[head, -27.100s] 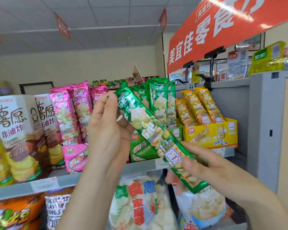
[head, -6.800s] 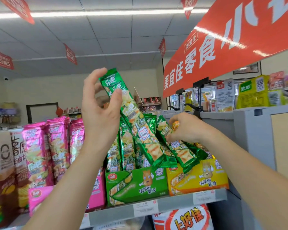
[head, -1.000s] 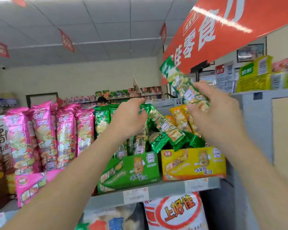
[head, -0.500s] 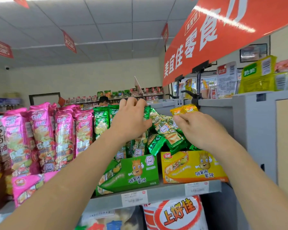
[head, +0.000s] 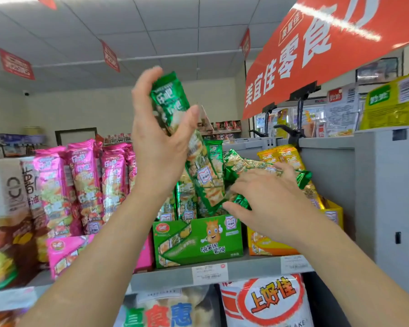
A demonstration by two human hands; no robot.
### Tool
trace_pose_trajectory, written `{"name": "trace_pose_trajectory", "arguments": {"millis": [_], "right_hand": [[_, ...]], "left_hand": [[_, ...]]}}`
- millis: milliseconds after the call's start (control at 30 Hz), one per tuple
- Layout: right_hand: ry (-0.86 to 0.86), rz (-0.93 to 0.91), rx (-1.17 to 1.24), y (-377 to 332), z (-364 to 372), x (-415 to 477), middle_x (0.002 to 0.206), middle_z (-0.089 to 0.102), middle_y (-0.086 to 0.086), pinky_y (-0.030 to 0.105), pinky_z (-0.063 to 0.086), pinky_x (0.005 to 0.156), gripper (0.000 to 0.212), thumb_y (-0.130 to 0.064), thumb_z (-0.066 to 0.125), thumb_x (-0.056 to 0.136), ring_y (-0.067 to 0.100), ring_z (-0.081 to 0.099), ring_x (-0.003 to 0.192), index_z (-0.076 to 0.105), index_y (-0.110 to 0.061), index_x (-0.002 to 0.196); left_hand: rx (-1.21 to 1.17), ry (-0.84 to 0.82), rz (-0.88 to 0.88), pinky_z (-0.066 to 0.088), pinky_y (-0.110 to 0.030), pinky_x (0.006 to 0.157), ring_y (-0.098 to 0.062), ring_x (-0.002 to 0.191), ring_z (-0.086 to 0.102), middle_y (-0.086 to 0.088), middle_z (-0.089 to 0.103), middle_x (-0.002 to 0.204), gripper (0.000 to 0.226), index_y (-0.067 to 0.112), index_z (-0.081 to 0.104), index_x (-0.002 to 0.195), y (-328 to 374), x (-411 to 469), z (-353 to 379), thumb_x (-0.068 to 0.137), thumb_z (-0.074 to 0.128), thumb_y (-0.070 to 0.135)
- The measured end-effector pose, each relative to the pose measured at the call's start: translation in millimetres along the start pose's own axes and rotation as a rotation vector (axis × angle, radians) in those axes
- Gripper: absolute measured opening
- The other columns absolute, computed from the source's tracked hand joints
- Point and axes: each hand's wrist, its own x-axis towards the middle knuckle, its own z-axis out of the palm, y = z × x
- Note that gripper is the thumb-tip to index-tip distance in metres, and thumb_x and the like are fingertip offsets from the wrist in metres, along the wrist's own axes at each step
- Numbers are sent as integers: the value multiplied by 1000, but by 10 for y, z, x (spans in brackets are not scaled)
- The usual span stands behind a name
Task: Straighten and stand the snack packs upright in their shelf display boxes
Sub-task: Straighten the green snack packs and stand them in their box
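Note:
My left hand [head: 159, 142] grips a long green snack pack [head: 172, 107] near its top and holds it tilted above the green display box [head: 198, 241]. The pack's lower end reaches down among other green packs [head: 187, 204] standing in that box. My right hand [head: 265, 199] curls over several green packs [head: 243, 166] that lie slanted across the yellow display box [head: 265, 244]. Yellow packs [head: 281, 154] stand upright behind them.
Pink packs [head: 87, 185] stand in a pink box [head: 66, 251] to the left. The grey shelf edge [head: 246, 270] carries price tags. A grey cabinet [head: 385, 197] stands close on the right, and a red banner [head: 316, 50] hangs overhead. Large bags [head: 265, 303] sit on the shelf below.
My left hand has lifted a green pack up out of the box area. My right hand has dropped lower and now lies over the slanted green packs.

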Motion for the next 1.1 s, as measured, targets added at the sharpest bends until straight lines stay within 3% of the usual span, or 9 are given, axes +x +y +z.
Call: {"name": "trace_pose_trajectory", "arguments": {"millis": [100, 200, 267, 433, 600, 800, 867, 1000, 1100], "right_hand": [[192, -1, 106, -31, 4, -81, 132, 53, -14, 50, 12, 112, 40, -53, 44, 94, 9, 39, 132, 58, -34, 126], [445, 36, 684, -137, -39, -219, 113, 63, -27, 20, 33, 104, 34, -24, 44, 87, -7, 52, 114, 70, -28, 108], [407, 83, 1107, -242, -75, -327, 105, 67, -31, 3, 38, 87, 36, -22, 43, 82, -13, 56, 106, 72, -33, 102], [157, 70, 1526, -479, -73, -515, 118, 67, -19, 27, 57, 82, 39, -60, 59, 76, 7, 65, 109, 66, -49, 113], [31, 140, 2007, -673, -92, -672, 99, 73, 17, 31, 57, 60, 42, -46, 78, 73, 39, 72, 79, 73, -25, 109], [100, 177, 2079, -886, -36, -826, 93, 74, 15, 28, 55, 57, 67, -53, 92, 44, 29, 70, 73, 76, -28, 105], [134, 187, 2034, -930, -11, -858, 93, 75, 10, 28, 56, 60, 66, -56, 91, 44, 25, 70, 76, 76, -33, 104], [186, 209, 1941, -972, 12, -937, 94, 74, 5, 30, 56, 65, 62, -57, 89, 50, 23, 68, 79, 75, -34, 106], [203, 265, 1893, -978, 56, -1010, 98, 72, 6, 31, 56, 62, 43, -37, 86, 63, 21, 69, 76, 74, -32, 104]], "left_hand": [[-88, 103, -20, 47, -47, 96, -26, 112, 54, -11, 45, 135, 66, 3, 27, 143, 52, 5, -141, 90, 66, 13], [-218, 207, -136, 48, -23, 85, -1, 93, 55, 4, 52, 116, 63, 0, 25, 143, 78, -4, -245, 92, 63, 8], [-303, 243, -221, 46, -18, 83, 9, 87, 54, 13, 52, 107, 60, 2, 26, 142, 88, -20, -283, 94, 61, 6], [-402, 245, -366, 47, -15, 82, 4, 94, 59, 6, 57, 110, 52, 19, 35, 135, 176, -108, -365, 93, 65, 16], [-473, 240, -426, 48, -14, 77, -2, 89, 62, 4, 63, 102, 52, 22, 40, 133, 242, -185, -433, 89, 68, 23], [-524, 154, -484, 51, -22, 83, -2, 95, 63, 19, 69, 98, 59, 20, 42, 135, 270, -280, -491, 84, 68, 35], [-565, 115, -524, 53, -30, 86, -6, 95, 64, 17, 69, 99, 57, 23, 43, 133, 265, -310, -504, 83, 67, 38], [-484, -9, -573, 50, -19, 66, -3, 86, 64, 12, 70, 100, 43, 43, 50, 121, 251, -401, -539, 82, 65, 50], [-471, -108, -658, 51, -25, 59, -11, 82, 63, -2, 69, 103, 57, 48, 49, 126, 248, -486, -565, 73, 67, 58]]}}
